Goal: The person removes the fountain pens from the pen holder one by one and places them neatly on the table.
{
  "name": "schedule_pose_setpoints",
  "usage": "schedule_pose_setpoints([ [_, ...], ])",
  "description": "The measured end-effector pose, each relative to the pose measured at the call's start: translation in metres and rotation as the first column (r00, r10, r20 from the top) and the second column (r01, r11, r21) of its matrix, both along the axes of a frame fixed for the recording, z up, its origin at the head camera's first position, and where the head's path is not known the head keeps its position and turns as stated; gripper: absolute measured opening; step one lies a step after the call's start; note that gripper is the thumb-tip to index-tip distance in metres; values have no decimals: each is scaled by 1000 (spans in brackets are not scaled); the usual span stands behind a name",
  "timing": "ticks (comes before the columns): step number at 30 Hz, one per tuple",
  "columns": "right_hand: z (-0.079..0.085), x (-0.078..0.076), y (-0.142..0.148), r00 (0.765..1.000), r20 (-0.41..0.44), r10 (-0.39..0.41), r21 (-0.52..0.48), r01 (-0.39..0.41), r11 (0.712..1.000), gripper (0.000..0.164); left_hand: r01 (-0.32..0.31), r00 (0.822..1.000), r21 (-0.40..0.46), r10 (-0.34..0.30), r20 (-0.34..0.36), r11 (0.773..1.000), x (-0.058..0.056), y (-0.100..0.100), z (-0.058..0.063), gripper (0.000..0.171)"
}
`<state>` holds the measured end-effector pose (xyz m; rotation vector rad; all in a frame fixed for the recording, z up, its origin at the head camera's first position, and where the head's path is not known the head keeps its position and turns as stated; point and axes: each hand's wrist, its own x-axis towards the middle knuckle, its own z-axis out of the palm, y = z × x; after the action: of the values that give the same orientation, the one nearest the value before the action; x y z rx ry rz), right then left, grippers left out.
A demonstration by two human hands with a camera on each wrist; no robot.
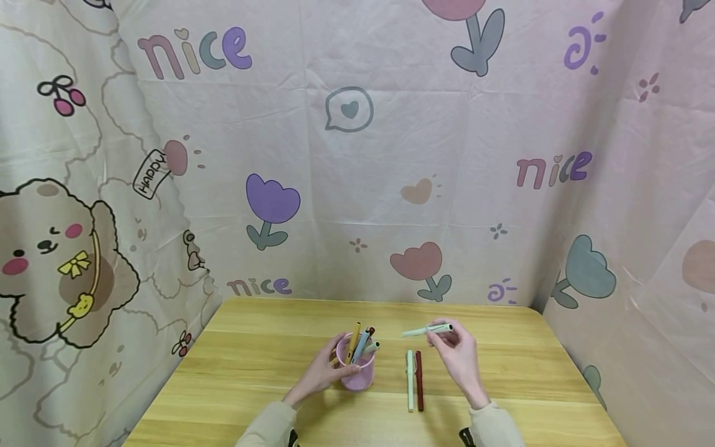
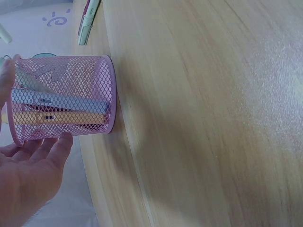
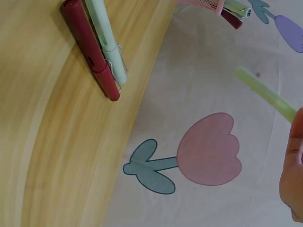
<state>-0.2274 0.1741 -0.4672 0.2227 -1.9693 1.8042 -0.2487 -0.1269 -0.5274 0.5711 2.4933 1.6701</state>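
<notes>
My left hand (image 1: 324, 367) grips a pink mesh pen cup (image 1: 359, 380) that stands upright on the table, thumb on the near side and fingers round the far side. Inside it lean a yellow pen (image 1: 354, 341), a light blue pen (image 1: 360, 344) and others, partly hidden by the mesh and rim. To the right, my right hand (image 1: 459, 355) pinches a pale green pen (image 1: 416, 332) by its capped end. The pen is held nearly level in the air, its bare end toward the cup. In the right wrist view only part of that hand (image 3: 293, 175) shows.
Between the hands, a pale green pen (image 1: 410, 385) and a dark red pen (image 1: 420, 382) lie side by side on the wooden table (image 1: 268, 335). A printed cloth (image 1: 346, 186) hangs behind the table's back edge and along both sides.
</notes>
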Motion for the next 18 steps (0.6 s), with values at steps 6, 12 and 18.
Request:
schedule_pose_setpoints([
  [6,-3,-2,2,999,-12,-51,20,51,998,21,-2,1000,-3,2,0,1000,0,0,0,93],
  [12,-8,-6,5,997,-36,-75,85,78,993,21,6,1000,-18,-6,-12,1000,-2,-1,-3,95],
  [18,-18,-9,10,997,-68,-48,205,61,977,22,8,1000,-24,-9,-21,1000,-1,-1,-2,95],
])
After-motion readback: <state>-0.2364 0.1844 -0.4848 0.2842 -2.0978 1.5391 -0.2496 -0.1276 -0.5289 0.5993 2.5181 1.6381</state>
